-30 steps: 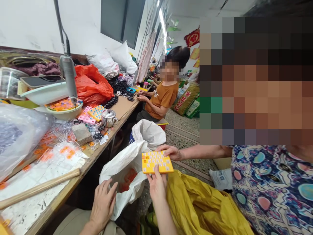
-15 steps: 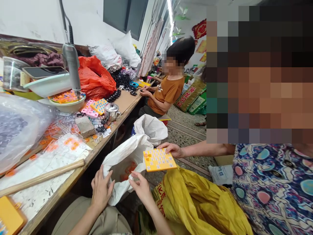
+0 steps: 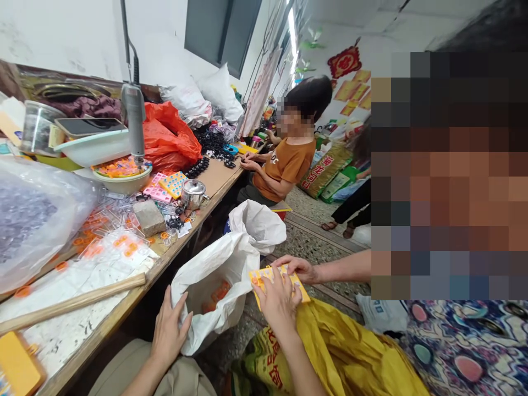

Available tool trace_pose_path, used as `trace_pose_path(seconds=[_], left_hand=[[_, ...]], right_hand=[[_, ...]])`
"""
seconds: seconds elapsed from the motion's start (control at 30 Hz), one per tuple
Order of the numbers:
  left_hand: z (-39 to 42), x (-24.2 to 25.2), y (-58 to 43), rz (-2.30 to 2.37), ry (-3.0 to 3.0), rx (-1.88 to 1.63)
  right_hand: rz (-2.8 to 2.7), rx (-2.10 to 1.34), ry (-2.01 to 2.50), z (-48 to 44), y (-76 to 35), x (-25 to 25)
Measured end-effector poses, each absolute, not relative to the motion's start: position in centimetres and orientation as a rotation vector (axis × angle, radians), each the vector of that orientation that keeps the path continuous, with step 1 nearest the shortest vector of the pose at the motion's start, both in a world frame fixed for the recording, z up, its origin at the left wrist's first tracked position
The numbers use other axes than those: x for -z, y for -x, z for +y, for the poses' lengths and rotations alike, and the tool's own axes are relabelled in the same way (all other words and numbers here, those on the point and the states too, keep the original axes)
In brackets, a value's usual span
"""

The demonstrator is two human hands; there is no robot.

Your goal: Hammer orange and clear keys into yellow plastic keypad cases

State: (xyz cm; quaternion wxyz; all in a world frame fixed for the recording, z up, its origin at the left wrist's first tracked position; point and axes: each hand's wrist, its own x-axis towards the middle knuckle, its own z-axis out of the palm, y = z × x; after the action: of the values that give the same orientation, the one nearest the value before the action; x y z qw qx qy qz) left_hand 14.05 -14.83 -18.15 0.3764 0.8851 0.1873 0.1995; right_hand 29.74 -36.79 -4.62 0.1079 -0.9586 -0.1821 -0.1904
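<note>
My left hand [image 3: 171, 322] is at the near left rim of a white woven sack [image 3: 243, 294], its thumb and fingers around the edge. Orange plastic pieces [image 3: 216, 296] lie down inside the sack. My right hand [image 3: 278, 300] rests over the face of a yellow board [image 3: 304, 292] with small pale squares, its fingers spread across it. Another person's hand [image 3: 299, 268] holds that board at its far edge. My fingers cover much of the board. Below my right arm lies a yellow printed sack [image 3: 342, 346].
On the left workbench [image 3: 94, 324] are a wooden stick [image 3: 74, 301], a stone block [image 3: 149, 218], a metal cup [image 3: 193, 194] and a hanging electric screwdriver [image 3: 132, 118]. A second white sack [image 3: 258, 225] stands behind mine. A co-worker [image 3: 289, 159] sits farther along.
My right hand has let go of the white sack's rim and moved right onto the yellow board. My left hand stays at the sack. The view has shifted slightly.
</note>
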Motion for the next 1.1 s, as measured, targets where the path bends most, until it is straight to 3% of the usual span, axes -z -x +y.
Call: trace_pose_path(seconds=[0.33,0.57,0.77,0.93,1.1], left_hand=[[-14.5,18.6,-14.1,0.424,-2.233,-0.547],[-14.6,18.5,-13.9,0.361,-2.246,-0.538],[-14.5,18.2,-13.6,0.292,-2.234,-0.456],[-14.2,18.9,-13.7,0.383,-2.154,-0.344],[-14.0,19.2,-13.9,0.402,-2.161,-0.247]], right_hand=[[-0.642,0.631,2.819,-37.3,-28.3,4.9],[-1.344,-0.015,2.688,-33.6,-22.5,10.9],[-1.453,-0.428,2.723,-31.6,-23.2,15.1],[-1.382,-0.547,2.764,-35.0,-20.3,13.8],[-1.044,-0.415,2.958,-38.9,-16.7,9.3]])
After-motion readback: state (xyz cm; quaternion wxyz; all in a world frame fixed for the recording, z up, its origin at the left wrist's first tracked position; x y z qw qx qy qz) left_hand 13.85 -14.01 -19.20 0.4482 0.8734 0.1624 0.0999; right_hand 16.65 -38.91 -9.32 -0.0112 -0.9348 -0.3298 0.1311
